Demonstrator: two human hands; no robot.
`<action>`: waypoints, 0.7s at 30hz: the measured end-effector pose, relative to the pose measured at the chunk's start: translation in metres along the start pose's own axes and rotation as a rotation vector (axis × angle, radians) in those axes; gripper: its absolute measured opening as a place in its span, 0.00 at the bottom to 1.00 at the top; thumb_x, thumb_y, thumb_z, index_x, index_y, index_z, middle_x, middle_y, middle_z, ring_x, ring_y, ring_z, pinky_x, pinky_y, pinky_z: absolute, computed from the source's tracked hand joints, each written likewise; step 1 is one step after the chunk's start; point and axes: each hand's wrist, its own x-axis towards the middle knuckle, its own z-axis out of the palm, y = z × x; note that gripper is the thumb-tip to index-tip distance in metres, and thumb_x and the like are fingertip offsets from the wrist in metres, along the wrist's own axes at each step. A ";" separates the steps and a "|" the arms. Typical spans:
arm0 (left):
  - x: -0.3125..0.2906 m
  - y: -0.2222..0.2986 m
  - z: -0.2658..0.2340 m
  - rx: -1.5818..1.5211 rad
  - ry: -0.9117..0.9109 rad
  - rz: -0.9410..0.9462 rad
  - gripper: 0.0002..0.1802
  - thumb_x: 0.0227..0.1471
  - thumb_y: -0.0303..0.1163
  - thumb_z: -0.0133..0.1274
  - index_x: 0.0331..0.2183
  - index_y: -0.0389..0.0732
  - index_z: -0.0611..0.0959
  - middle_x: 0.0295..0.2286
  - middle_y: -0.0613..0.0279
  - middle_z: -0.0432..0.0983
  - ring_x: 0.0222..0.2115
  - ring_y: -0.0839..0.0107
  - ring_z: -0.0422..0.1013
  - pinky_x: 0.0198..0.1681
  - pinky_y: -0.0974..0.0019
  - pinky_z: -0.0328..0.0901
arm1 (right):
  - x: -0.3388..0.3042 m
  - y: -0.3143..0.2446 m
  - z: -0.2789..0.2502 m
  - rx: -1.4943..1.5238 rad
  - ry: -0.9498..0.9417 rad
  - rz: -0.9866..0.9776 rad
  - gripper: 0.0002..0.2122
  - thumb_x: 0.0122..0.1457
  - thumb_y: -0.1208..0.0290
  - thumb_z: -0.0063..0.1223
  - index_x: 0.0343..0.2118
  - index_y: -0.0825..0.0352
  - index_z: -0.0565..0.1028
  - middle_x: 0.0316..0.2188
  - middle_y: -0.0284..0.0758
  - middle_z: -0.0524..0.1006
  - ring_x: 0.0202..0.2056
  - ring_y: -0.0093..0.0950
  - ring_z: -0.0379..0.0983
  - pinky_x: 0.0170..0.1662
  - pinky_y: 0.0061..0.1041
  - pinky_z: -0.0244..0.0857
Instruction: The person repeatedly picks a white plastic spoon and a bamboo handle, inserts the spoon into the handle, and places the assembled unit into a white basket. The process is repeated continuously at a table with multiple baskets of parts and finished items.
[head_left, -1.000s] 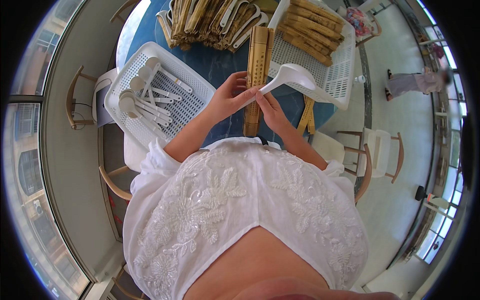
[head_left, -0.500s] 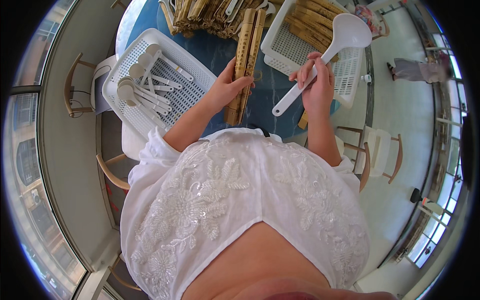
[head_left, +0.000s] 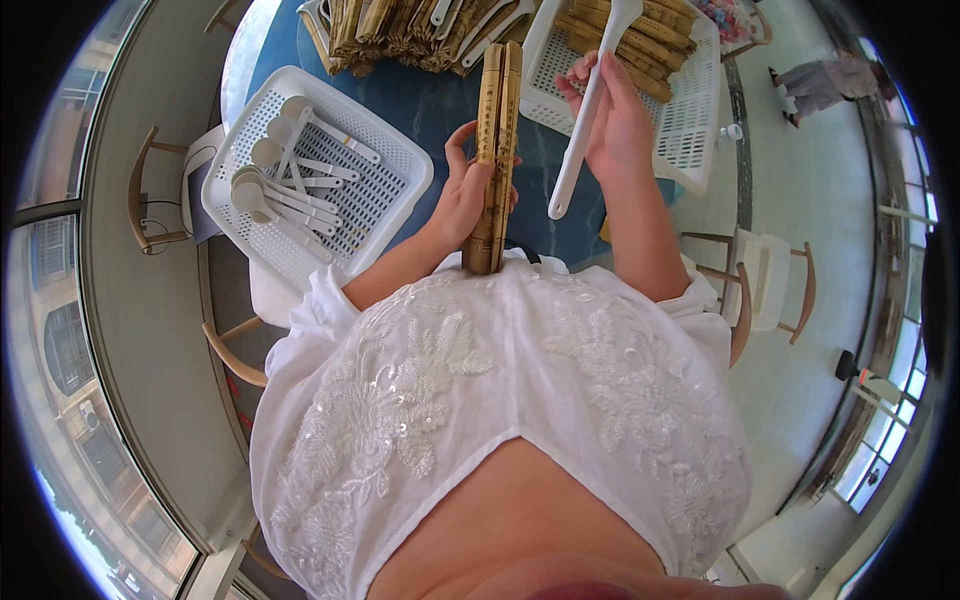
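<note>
My left hand (head_left: 462, 200) is closed around the lower part of a bundle of bamboo slips (head_left: 493, 120). The slips are brown, bear dark writing and stand almost upright, their lower end against my white top. Between the thumb and fingers of my right hand (head_left: 618, 135) is the handle of a white ladle (head_left: 577, 155). Its handle slants with the holed end down toward me, and the upper edge of the picture cuts off its bowl. The bundle and the ladle are apart.
A white basket (head_left: 408, 165) at the left holds several white ladles (head_left: 300, 190). More bamboo slips (head_left: 375, 40) with white handles among them are heaped at the far side of the blue table (head_left: 440, 110). Another white basket (head_left: 690, 150) at the right contains bamboo bundles (head_left: 650, 50). Chairs (head_left: 765, 280) stand around; a person (head_left: 830, 85) is in the background.
The ladle has moved up and turned steeper, so its bowl has left the picture. The bamboo bundle has come nearer my body and stands straighter. Both hands keep their holds.
</note>
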 end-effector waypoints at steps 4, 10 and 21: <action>0.000 -0.004 0.002 -0.019 -0.086 0.040 0.21 0.60 0.30 0.29 0.52 0.47 0.45 0.43 0.49 0.67 0.26 0.68 0.72 0.28 0.69 0.68 | -0.008 0.003 0.019 -0.056 0.194 0.197 0.12 0.61 0.56 0.45 0.32 0.60 0.70 0.35 0.27 0.70 0.39 0.24 0.64 0.47 0.27 0.56; -0.001 -0.011 0.009 0.079 -0.035 0.059 0.11 0.61 0.28 0.32 0.46 0.44 0.59 0.37 0.54 0.68 0.30 0.70 0.73 0.28 0.70 0.70 | 0.004 0.023 0.001 0.155 0.125 0.256 0.12 0.63 0.52 0.41 0.33 0.55 0.68 0.36 0.27 0.62 0.40 0.25 0.58 0.44 0.31 0.57; -0.013 0.009 0.020 0.836 0.113 0.303 0.07 0.55 0.28 0.45 0.37 0.38 0.70 0.27 0.47 0.73 0.19 0.54 0.69 0.24 0.60 0.62 | -0.008 0.013 -0.002 0.098 0.170 0.266 0.12 0.64 0.53 0.38 0.35 0.56 0.67 0.38 0.26 0.65 0.42 0.25 0.63 0.44 0.30 0.62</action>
